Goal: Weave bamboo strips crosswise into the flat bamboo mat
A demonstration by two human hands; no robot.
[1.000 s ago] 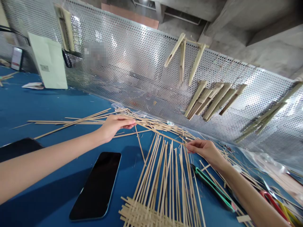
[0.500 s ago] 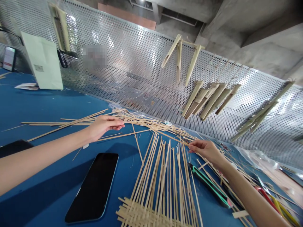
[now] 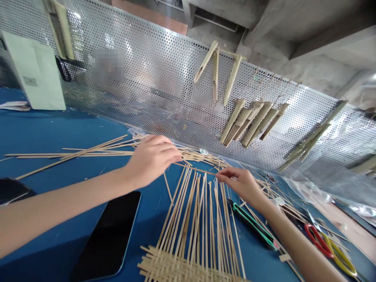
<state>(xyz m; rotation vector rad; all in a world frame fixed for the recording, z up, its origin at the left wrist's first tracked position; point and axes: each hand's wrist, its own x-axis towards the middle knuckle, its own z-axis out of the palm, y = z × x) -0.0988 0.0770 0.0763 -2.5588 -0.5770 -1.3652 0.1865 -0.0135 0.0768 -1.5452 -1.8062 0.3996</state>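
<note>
My right hand (image 3: 241, 184) pinches a thin bamboo strip (image 3: 196, 169) near its end, above the loose pile. That strip runs left towards my left hand (image 3: 152, 160), which is curled and slightly blurred over the loose bamboo strips (image 3: 88, 152). I cannot tell whether the left fingers grip anything. Below both hands lies a partly woven bamboo mat (image 3: 188, 266), with long strips (image 3: 199, 219) fanning up from it towards the pile. A black smartphone (image 3: 108, 235) lies under my left forearm, its lower end out of view.
A green-and-black utility knife (image 3: 252, 225) and red-handled scissors (image 3: 317, 241) lie on the blue table (image 3: 58, 125) to the right. Behind stands a perforated metal panel (image 3: 176, 98), with bamboo pieces (image 3: 249, 121) hanging on it.
My left hand has moved right and curled over the strips. My right hand has shifted left along the strip. The whole scene sits further left and lower in the view.
</note>
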